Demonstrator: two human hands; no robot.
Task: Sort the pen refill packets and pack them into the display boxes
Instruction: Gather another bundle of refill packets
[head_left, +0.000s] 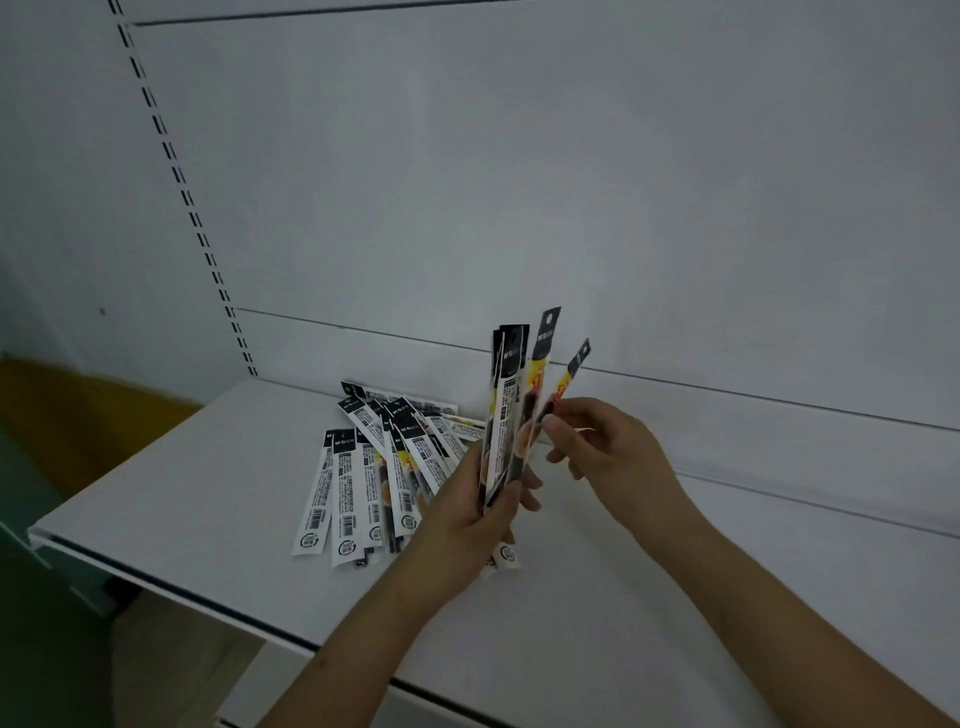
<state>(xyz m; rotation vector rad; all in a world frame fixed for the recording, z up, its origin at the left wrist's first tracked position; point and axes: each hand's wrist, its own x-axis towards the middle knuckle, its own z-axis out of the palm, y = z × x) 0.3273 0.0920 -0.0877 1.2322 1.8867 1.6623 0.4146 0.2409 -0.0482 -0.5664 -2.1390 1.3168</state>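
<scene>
The left hand (485, 512) holds a small fan of pen refill packets (511, 410) upright above the shelf, fingers curled round their lower ends, so their long axis runs nearly vertical with the black header tabs at the top. The right hand (597, 441) is just beside it, to the right, and its thumb and fingertips pinch the outermost packet (571, 374) of the fan, the one that leans away to the right. So the two hands are close together, joined through the bundle.

The next move, I judge, turns on this leaning packet: it lies on the side of the right hand, and it would come out along its own length or sideways to the right.

Behind and left of the left hand, the loose pile of packets (374, 467) lies flat on the white shelf (182, 493), spread like rays, nearer to the left hand than to the right.

No display box is visible anywhere. The printing on the packets is too small to read, so I cannot tell which sorts they are. One packet end (506, 556) shows under the left wrist, mostly hidden.
</scene>
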